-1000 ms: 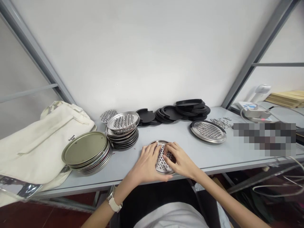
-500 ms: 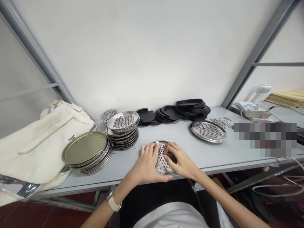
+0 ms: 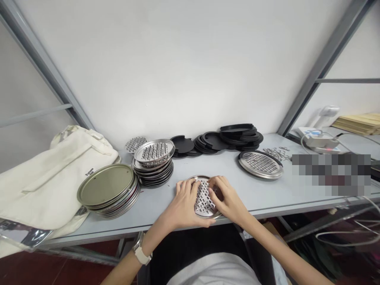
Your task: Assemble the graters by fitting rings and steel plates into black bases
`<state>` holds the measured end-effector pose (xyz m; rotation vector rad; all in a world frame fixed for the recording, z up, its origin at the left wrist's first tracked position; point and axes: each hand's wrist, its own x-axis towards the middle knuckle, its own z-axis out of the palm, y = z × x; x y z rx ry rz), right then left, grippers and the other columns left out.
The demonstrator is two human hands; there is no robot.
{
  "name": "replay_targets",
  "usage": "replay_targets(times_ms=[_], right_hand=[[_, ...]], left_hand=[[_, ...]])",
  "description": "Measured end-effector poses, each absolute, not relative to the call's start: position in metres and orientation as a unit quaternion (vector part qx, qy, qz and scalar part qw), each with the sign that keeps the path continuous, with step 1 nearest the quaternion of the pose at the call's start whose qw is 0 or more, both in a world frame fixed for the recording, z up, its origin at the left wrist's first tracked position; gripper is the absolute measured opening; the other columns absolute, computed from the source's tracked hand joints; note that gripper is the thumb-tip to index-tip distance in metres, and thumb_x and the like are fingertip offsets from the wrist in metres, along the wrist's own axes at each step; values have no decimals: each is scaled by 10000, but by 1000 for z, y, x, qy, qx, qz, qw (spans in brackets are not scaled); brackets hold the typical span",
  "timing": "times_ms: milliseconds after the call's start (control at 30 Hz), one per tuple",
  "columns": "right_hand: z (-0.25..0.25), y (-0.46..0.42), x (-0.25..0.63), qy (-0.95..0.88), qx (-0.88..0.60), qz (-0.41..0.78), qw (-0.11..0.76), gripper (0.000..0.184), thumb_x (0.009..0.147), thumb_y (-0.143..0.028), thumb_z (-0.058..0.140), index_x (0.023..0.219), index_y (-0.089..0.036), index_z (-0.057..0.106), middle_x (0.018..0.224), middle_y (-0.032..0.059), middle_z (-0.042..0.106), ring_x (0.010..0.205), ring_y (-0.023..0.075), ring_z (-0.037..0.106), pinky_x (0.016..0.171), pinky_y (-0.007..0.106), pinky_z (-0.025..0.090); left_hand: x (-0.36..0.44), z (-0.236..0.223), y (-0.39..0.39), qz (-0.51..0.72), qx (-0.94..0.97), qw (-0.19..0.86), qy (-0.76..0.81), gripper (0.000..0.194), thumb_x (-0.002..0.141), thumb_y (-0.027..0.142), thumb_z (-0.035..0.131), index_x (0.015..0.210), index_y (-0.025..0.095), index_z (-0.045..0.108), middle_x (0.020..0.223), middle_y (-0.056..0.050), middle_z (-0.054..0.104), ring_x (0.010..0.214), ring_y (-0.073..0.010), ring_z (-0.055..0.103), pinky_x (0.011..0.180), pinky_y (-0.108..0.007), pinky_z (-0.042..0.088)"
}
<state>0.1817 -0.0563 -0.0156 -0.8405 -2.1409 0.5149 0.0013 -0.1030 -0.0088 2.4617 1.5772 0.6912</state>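
A round metal grater plate [image 3: 203,202] lies near the table's front edge, beneath both hands. My left hand [image 3: 185,204] grips it from the left, with the fingers over its far left rim and the thumb along the near edge. At the plate's right part, my right hand [image 3: 227,200] is curled with thumb and index fingertip close together over the holes. Whatever may sit between those fingertips is hidden. The plate's right rim is partly covered by that hand.
Green-topped round plates [image 3: 105,186] are stacked at left beside a cream cloth bag [image 3: 59,174]. Behind stand a stack of metal graters [image 3: 154,152] and black round holders [image 3: 213,140]. At right lie a grater in a black holder [image 3: 261,164] and small metal pieces [image 3: 277,153].
My right hand has shifted slightly to the right and away from me over the grater plate. The left hand and the plate stay where they were.
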Motion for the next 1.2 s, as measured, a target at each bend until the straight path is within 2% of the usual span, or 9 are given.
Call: replay_targets(times_ms=[200,500,833,1200], right_hand=[[-17,-56,180,-847,-351,195,349,155,917,-243,433,1064,-212,470,1019,82,550,973,228,505,878,400,430],[-16,-58,180,-862,-354,162,324,187,925,-250,421,1103,-211,459,1041,88,557,1010,242,485,903,421,418],[-15,-56,179,-870,-340,176,311,201,920,-255,434,1116,-216,454,1059,82,564,1016,241,487,920,418,414],[-12,-54,179,-874,-329,181,310,207,921,-280,433,1119,-218,441,1080,91,568,1012,246,485,915,433,415]], left_hand=[[3,-7,-104,241,812,66,528,1007,499,651,721,1310,195,337,1263,-135,427,1151,-352,383,1013,-517,263],[4,-5,-105,247,808,62,531,1002,501,639,721,1309,197,329,1243,-128,432,1136,-340,385,1006,-505,268],[5,-6,-104,249,810,49,529,989,456,629,747,1257,188,370,1196,-121,463,1099,-332,420,993,-503,287],[5,-7,-105,238,828,42,505,988,535,626,720,1331,192,327,1287,-129,465,1200,-329,406,1045,-503,234]])
